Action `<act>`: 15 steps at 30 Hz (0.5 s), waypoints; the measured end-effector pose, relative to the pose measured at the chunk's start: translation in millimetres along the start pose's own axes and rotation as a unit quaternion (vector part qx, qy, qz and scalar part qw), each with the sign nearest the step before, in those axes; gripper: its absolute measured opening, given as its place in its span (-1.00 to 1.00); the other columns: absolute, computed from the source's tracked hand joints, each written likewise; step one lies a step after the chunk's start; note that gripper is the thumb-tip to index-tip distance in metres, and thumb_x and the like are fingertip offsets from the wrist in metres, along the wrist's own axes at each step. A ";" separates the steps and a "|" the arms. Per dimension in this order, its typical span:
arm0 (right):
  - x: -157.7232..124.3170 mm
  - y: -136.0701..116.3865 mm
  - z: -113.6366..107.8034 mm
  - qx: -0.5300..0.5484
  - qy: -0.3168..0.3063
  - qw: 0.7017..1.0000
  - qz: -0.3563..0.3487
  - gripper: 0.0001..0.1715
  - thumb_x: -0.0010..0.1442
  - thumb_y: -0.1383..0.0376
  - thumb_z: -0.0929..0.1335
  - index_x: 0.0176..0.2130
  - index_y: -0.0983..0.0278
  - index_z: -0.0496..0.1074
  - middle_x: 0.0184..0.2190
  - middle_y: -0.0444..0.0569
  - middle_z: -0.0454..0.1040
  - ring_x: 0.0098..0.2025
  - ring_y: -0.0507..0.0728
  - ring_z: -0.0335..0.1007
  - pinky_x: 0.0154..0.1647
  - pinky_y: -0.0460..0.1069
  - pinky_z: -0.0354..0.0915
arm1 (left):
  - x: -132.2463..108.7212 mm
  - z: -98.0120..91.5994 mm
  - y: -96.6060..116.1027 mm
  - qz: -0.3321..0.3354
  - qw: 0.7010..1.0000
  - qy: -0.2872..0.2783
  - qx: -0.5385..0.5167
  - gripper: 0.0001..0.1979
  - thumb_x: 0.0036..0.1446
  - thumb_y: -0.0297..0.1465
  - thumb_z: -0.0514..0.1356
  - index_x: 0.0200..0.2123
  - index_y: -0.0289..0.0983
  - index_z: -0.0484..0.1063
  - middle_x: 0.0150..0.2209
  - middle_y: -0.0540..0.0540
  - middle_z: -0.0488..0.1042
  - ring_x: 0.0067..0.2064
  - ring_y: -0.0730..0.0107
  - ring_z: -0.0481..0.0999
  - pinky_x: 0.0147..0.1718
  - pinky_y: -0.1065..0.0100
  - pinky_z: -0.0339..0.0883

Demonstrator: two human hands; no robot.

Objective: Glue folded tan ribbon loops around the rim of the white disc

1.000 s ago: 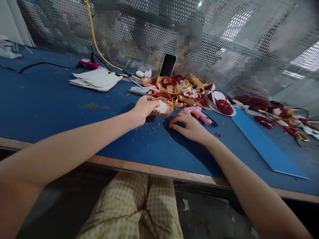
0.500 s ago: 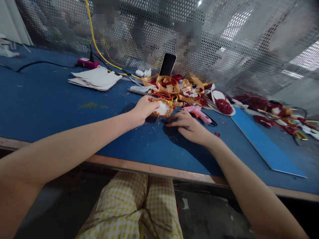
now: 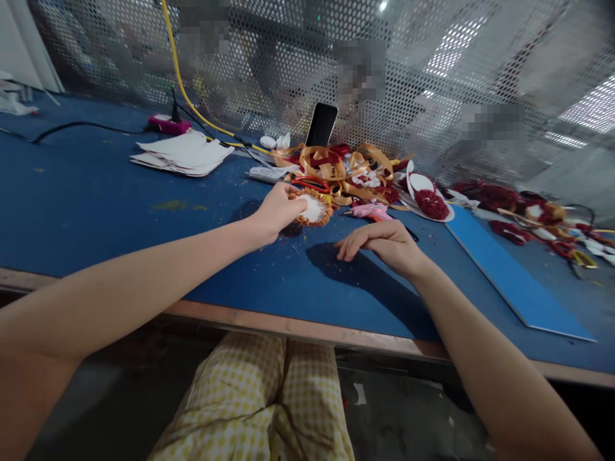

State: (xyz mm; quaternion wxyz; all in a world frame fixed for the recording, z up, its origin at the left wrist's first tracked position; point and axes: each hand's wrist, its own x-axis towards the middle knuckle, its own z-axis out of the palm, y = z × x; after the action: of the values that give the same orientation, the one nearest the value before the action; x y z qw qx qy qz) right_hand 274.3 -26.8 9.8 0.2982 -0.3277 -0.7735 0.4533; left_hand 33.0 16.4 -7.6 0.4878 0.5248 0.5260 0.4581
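My left hand (image 3: 277, 206) grips a round white disc with a pleated orange ribbon rim (image 3: 314, 208), held just above the blue table (image 3: 86, 198). My right hand (image 3: 384, 242) hovers over the table to the right of the disc, fingers curled downward and holding nothing that I can see. A pink glue gun (image 3: 372, 210) lies just behind my right hand. Red-handled scissors (image 3: 310, 184) rest beyond the disc, next to a heap of orange ribbon (image 3: 343, 168).
A black phone (image 3: 322, 124) leans on the perforated metal screen (image 3: 432, 83). White paper sheets (image 3: 182, 153) lie at the back left near a pink power strip (image 3: 169, 123). Red pompom rosettes (image 3: 431, 203) and a blue board (image 3: 509, 275) are on the right.
My right hand has lifted off the table and drawn back from the glue gun, fingers curling down. My left hand has raised the disc slightly.
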 end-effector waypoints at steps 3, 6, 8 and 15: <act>2.7 0.1 5.1 0.014 0.001 1.000 0.017 -0.70 0.01 0.47 0.30 -0.64 0.21 0.48 -0.66 -0.16 0.44 -0.56 0.04 0.35 0.26 0.19 0.41 | -0.8 0.1 -2.1 0.016 0.999 -0.004 0.031 -0.62 0.11 -0.55 0.25 0.02 -0.29 0.34 -0.13 -0.17 0.49 -0.24 0.33 0.45 -0.31 0.32 0.23; 2.8 3.1 8.2 0.049 -0.058 0.997 0.034 -0.71 -0.04 0.48 0.26 -0.67 0.20 0.36 -0.72 -0.22 0.30 -0.64 -0.01 0.14 0.19 0.19 0.42 | -0.1 1.0 -4.1 0.024 0.999 -0.011 0.044 -0.60 0.10 -0.55 0.26 0.03 -0.30 0.34 -0.07 -0.21 0.50 -0.22 0.33 0.45 -0.30 0.31 0.23; 1.3 4.4 7.6 0.084 -0.051 0.995 0.027 -0.72 -0.02 0.48 0.27 -0.66 0.20 0.33 -0.74 -0.23 0.25 -0.66 0.00 0.13 -0.05 0.14 0.50 | 0.4 1.6 -4.8 0.024 0.999 -0.024 0.040 -0.59 0.10 -0.55 0.26 0.04 -0.31 0.34 -0.07 -0.22 0.51 -0.21 0.31 0.47 -0.29 0.31 0.25; 3.7 3.4 5.1 -0.206 0.056 0.976 -0.045 -0.87 0.22 0.27 0.47 -0.21 0.18 0.68 -0.24 -0.02 0.66 -0.18 0.16 0.55 -0.05 0.07 0.41 | 1.7 1.2 -5.0 0.030 0.999 -0.002 0.028 -0.57 0.04 -0.56 0.27 0.02 -0.30 0.36 -0.01 -0.24 0.52 -0.14 0.27 0.51 -0.21 0.31 0.32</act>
State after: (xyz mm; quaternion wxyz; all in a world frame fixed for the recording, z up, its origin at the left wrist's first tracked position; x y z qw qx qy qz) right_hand 269.0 -25.2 5.2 0.2871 -0.3715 -0.8465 0.2510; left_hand 33.7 17.9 -12.7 0.4598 0.5550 0.5216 0.4566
